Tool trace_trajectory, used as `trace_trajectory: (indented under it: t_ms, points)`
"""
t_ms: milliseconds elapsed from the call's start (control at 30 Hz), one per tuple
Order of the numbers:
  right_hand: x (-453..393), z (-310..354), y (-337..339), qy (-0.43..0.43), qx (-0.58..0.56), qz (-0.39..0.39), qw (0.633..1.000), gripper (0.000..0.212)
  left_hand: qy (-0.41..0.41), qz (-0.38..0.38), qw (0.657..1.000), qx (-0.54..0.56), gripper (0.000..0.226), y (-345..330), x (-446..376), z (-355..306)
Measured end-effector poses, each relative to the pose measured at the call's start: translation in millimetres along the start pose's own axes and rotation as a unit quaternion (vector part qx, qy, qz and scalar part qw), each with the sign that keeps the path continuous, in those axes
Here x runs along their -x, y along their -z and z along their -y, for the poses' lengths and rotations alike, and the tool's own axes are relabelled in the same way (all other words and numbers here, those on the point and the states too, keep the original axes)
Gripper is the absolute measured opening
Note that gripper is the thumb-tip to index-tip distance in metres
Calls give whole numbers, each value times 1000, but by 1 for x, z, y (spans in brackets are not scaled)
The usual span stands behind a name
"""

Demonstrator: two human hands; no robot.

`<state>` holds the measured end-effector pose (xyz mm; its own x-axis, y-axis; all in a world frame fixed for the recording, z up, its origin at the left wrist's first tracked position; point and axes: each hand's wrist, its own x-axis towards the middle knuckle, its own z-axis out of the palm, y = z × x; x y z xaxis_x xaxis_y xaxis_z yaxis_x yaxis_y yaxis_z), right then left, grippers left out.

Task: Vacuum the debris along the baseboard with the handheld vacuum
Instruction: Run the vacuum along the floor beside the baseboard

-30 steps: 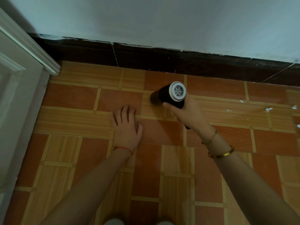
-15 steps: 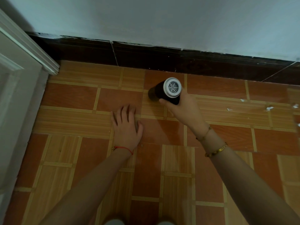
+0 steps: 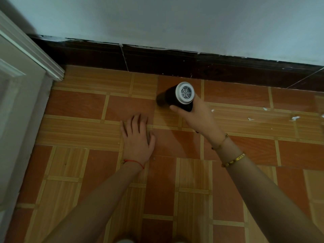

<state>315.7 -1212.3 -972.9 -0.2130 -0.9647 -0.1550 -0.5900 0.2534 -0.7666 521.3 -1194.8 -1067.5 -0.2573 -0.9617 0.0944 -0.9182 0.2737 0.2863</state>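
Gripping the handheld vacuum [image 3: 177, 98] with your right hand [image 3: 196, 114], you've got fingers and thumb curled round its black body, the white grilled end cap facing up at the camera. From the head view, the vacuum sits just past centre toward one o'clock, its dark front end angled down at the floor [image 3: 175, 172] toward ten o'clock, close to the dark baseboard [image 3: 210, 67] but not touching it as far as you can see. Your left hand [image 3: 136, 135] lies flat on the tiles at about eleven o'clock of centre, fingers straight and slightly spread, palm down, a red string round the wrist. White bits of debris [image 3: 295, 118] are scattered out at three o'clock, well apart from the vacuum, on the tiles short of the baseboard. Gold bracelets [image 3: 234, 159] circle your right wrist. A white door frame [image 3: 35, 53] stands at nine to ten o'clock, meeting the baseboard in the corner.
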Motion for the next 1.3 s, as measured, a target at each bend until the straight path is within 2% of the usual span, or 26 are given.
trace_trajectory:
  t_ms: [200, 300, 433, 500, 700, 767, 1000, 1100, 1300]
  points:
    - [-26, -5, 12, -37, 11, -139, 990, 66, 2, -3, 1000, 0, 51, -1, 0, 0]
    - [-36, -2, 9, -30, 12, -126, 991, 67, 3, -3, 1000, -3, 51, 0, 0, -1]
    - [-32, 9, -7, 4, -6, -23, 1000, 68, 3, 1, 1000, -2, 52, -1, 0, 0]
    - [-28, 10, -11, 19, -4, 1, 1000, 68, 2, 2, 1000, -1, 52, -1, 0, 0]
    - [-17, -8, 18, -24, 38, -108, 993, 67, 1, 6, 1000, 4, 52, -1, 0, 0]
    - [-9, -14, 30, -39, 42, -114, 992, 69, 4, 10, 1000, 4, 52, -1, 0, 0]
    - [51, -10, 26, -24, 47, 19, 998, 57, -2, 9, 1000, -9, 53, 0, 3, -1]
    - [77, -4, 16, -25, 62, 90, 994, 59, -3, 16, 1000, -11, 51, 1, 3, 0]
    - [111, 4, 10, -10, 54, 146, 988, 60, -3, 31, 1000, -6, 50, 3, 2, 1]
